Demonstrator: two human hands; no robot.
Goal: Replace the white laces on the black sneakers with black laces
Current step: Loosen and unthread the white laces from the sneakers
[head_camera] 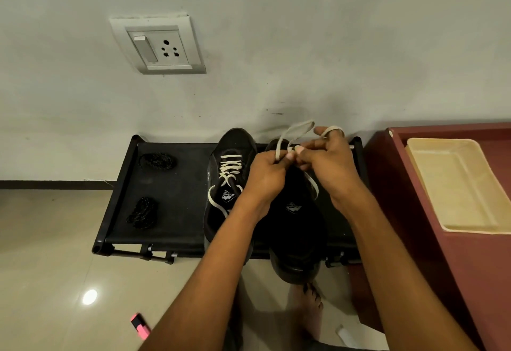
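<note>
Black rack (177, 185): sneakers (229, 157) toes toward wall; left hand (265, 173), right hand (329, 162) grips pinching white lace (297, 129).

Dim, even indoor light, slightly greenish on the wall (276, 33). One bright round glare spot on the glossy floor tiles (90, 296), from a lamp overhead. Soft shadows only, deepest under the black rack (171, 193). Strong wide-angle bending at the edges, with the socket plate (157, 45) skewed. Slight softness throughout; dark sneakers (293, 229) nearly without detail.
</note>
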